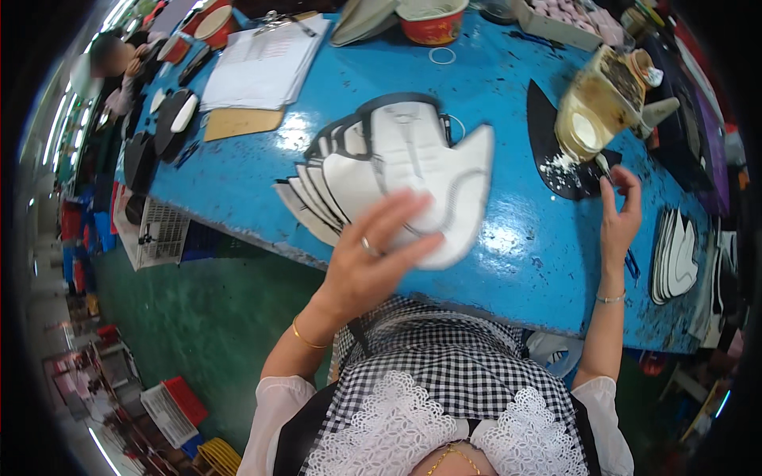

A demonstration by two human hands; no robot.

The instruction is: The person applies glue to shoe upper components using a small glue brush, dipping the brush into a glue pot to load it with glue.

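Observation:
My left hand (pixel 377 246) rests with fingers spread on the top piece of a fanned stack of white shoe-upper pieces (pixel 468 182). These pieces have dark edges and a curved stitched line, and the stack lies in the middle of the blue table (pixel 317 184). At the right, the thumb and index finger of my right hand (pixel 625 208) pinch the end of a small slim tool (pixel 602 163) with a pale tip; its exact kind is unclear. That tip is over a black pointed sheet (pixel 542 119) spotted with white paste, beside a stained yellowish glue container (pixel 591 103).
A second stack of white pieces (pixel 675 258) lies at the table's right side. Papers with a clip (pixel 258 67), a red tub (pixel 432 24) and a box of pink items (pixel 556 28) stand along the back. Another person (pixel 111 63) sits at the far left.

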